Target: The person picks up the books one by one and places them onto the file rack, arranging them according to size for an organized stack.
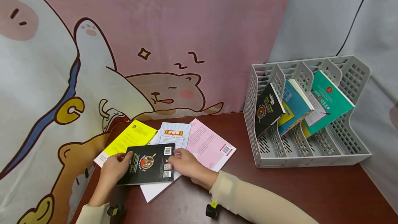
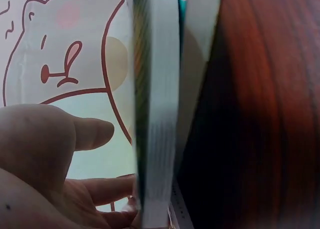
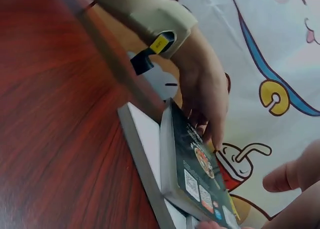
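Note:
A black book (image 1: 146, 175) with a round food picture and printed codes lies across other books in the head view. My left hand (image 1: 113, 170) is at its left edge, fingers touching it. In the left wrist view the thumb (image 2: 95, 134) stands off the cover. At the right edge is my right hand (image 1: 189, 165), with a fingertip (image 3: 207, 225) against the book and its thumb (image 3: 280, 180) raised in the right wrist view. Underneath show a white book (image 1: 150, 193), a yellow book (image 1: 132, 136), a pale blue book (image 1: 174, 137) and a pink book (image 1: 208, 144).
On the right of the brown table (image 1: 280, 189) stands a grey slotted file rack (image 1: 311, 161). Its compartments hold another black book (image 1: 267, 110), a blue book (image 1: 296, 101) and a green book (image 1: 332, 96). A cartoon-printed curtain (image 1: 217, 44) hangs behind.

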Demonstrator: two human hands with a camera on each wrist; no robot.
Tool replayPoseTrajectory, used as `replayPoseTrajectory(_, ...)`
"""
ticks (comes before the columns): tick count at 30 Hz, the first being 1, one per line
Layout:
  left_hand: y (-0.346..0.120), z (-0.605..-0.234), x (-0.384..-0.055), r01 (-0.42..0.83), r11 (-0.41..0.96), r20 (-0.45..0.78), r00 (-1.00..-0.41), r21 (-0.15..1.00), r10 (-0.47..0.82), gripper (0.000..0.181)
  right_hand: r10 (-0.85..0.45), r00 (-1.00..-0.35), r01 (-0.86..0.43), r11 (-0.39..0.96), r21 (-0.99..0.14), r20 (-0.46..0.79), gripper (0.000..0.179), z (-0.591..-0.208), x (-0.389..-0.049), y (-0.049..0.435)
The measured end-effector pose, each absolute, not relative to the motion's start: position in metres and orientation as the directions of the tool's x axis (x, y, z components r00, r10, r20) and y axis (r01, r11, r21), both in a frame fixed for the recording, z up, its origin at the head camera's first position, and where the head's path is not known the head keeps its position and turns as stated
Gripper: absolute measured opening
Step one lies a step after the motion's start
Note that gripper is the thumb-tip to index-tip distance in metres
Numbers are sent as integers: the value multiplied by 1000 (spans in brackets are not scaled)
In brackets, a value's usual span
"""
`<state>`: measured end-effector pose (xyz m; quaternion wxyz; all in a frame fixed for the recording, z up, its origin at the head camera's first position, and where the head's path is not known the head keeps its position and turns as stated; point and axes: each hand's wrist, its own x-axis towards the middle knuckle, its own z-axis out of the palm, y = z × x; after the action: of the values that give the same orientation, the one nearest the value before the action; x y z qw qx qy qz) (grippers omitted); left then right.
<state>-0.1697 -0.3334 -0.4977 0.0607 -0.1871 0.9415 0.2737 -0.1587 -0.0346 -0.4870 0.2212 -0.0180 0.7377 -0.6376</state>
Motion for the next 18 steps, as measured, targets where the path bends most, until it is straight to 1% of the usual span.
replayPoseTrajectory(4, -335, -497, -173, -393, 753, -240, -919, 527, -311, 84, -285, -907, 308, 54, -950, -310, 58, -486, -163, -33)
replayPoseTrajectory(9, -329, -496, -174, -377, 709, -224, -926, 596, -304, 74, -238, -925, 308, -21, -951, -295, 61, -491, -166, -32)
replayPoseTrajectory(15, -302, -489, -172, -367, 592, -244, -928, 718, -280, 72, -262, -924, 318, -120, -940, -279, 40, -500, -172, -22)
replayPoseTrajectory(18, -286, -483, -172, -344, 573, -237, -937, 744, -255, 71, -294, -923, 302, -145, -942, -250, 38, -499, -174, -15)
